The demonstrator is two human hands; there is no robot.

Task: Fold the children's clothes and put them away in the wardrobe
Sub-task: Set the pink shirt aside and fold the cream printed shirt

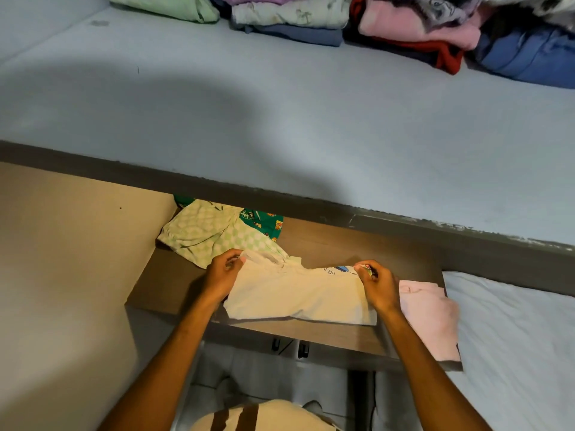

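Note:
A cream children's shirt (pixel 298 295) with a small blue print lies folded across the brown lower shelf (pixel 339 244) of the wardrobe. My left hand (pixel 222 275) pinches its upper left corner. My right hand (pixel 378 284) pinches its upper right corner. Behind it, at the back left of the shelf, lie a green-and-white checked garment (pixel 205 234) and a dark green printed one (pixel 264 222). A pink folded garment (pixel 431 318) sits at the shirt's right, hanging over the shelf's front edge.
The pale blue upper shelf (pixel 280 119) juts out above the lower one. Folded stacks line its back: light green (pixel 165 6), floral over blue (pixel 292 20), pink over red (pixel 417 29), blue (pixel 525 54). A white mattress (pixel 513 337) lies at right, a beige wall (pixel 62 275) at left.

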